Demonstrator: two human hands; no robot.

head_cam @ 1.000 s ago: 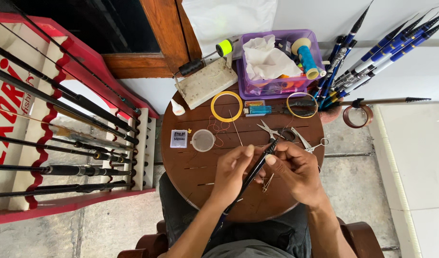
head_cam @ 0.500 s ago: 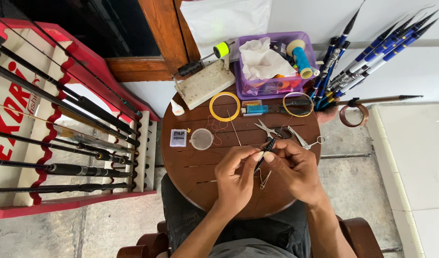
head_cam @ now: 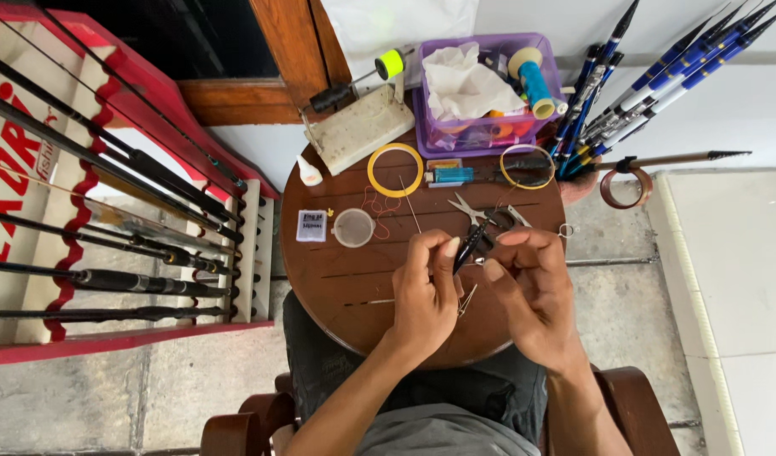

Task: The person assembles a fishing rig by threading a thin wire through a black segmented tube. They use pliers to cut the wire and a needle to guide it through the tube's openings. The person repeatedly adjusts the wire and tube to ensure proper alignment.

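Fingers of the left hand [head_cam: 423, 295] and right hand [head_cam: 527, 287] pinch a thin dark rod piece [head_cam: 468, 245] above the round wooden table [head_cam: 337, 279]; this looks like fine fitting work, so any next move needs steady grip.

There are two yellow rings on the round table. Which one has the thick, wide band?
The yellow ring on the left, beside the whitish block. Its band is wide and solid; the thin yellow ring near the blue rods is only a narrow hoop.

Round brown wooden table [head_cam: 337, 279], mid-frame; on top: purple basket [head_cam: 489, 133], two yellow rings [head_cam: 394, 170], scissors [head_cam: 465, 209], small round lid [head_cam: 353, 228].
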